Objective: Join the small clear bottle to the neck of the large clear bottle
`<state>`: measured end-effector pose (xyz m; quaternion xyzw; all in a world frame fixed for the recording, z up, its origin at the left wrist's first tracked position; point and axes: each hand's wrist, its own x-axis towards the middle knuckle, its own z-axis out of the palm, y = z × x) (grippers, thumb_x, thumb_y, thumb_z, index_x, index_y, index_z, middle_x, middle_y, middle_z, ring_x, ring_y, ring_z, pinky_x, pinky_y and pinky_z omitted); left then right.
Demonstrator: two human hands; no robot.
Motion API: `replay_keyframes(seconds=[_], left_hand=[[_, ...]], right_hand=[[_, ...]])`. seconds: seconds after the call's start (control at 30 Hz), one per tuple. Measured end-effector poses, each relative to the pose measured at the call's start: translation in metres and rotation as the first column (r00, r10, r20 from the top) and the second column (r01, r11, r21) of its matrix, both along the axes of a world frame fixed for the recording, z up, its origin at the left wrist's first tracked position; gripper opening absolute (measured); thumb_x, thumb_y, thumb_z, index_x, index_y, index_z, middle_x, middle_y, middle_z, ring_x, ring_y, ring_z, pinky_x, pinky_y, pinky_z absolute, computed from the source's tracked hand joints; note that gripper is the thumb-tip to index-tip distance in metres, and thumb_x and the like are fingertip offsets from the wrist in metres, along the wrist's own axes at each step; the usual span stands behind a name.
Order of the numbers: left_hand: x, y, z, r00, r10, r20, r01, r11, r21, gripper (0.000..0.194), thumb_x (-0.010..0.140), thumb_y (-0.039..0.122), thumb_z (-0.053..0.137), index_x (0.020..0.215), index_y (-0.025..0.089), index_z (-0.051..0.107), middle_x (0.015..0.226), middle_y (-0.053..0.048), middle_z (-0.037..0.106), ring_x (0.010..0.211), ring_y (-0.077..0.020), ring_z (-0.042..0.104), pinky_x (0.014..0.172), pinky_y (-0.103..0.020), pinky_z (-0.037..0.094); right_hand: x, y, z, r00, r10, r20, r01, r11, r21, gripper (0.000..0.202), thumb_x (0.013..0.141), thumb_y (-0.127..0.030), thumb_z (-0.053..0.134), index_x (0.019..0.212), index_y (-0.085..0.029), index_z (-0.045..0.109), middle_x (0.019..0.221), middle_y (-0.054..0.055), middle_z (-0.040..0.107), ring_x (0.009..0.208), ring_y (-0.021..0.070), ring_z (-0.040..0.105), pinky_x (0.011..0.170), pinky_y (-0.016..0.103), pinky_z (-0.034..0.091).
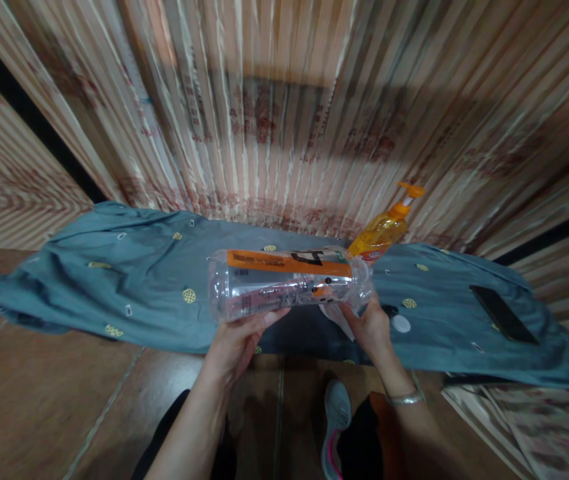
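Left hand point(237, 340) clasped below, right hand point(373, 328) clamped at one end, you hold a clear bottle point(284, 283) sideways over the cloth-covered tabletop point(154, 270) (a steadying step, seemingly); the next move calls for firm grips.

Clear orange-labelled plastic bottle point(274, 283), held sideways, thin white sheet point(336, 316) below its right end
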<state>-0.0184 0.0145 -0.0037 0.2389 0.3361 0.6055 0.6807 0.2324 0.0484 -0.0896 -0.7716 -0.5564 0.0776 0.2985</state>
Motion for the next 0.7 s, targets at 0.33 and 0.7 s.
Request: replay_keyframes(seconds=[0.33, 0.7], left_hand=[[-0.0006, 0.0, 0.0009, 1.0, -0.002, 0.0, 0.002, 1.0, 0.013, 0.045, 0.051, 0.014, 0.084, 0.094, 0.014, 0.073, 0.091, -0.01, 0.077, 0.097, -0.0289, 0.069, 0.093, -0.043, 0.052], [0.0003, 0.0005, 0.0021, 1.0, 0.005, -0.001, -0.005, 1.0, 0.011, 0.042, 0.048, 0.015, 0.086, 0.087, 0.013, 0.074, 0.088, -0.01, 0.077, 0.091, -0.0271, 0.07, 0.09, -0.04, 0.054]], right_hand=[[0.0004, 0.0, 0.0001, 1.0, 0.008, 0.006, -0.008, 1.0, -0.005, 0.05, 0.077, -0.048, 0.06, 0.11, -0.011, 0.052, 0.085, 0.014, 0.069, 0.077, 0.0282, 0.066, 0.066, 0.035, 0.048], [0.0004, -0.0011, 0.0008, 1.0, 0.016, 0.009, -0.016, 1.0, -0.008, 0.048, 0.079, -0.052, 0.057, 0.107, -0.013, 0.052, 0.088, 0.015, 0.069, 0.081, 0.0297, 0.067, 0.067, 0.036, 0.049]])
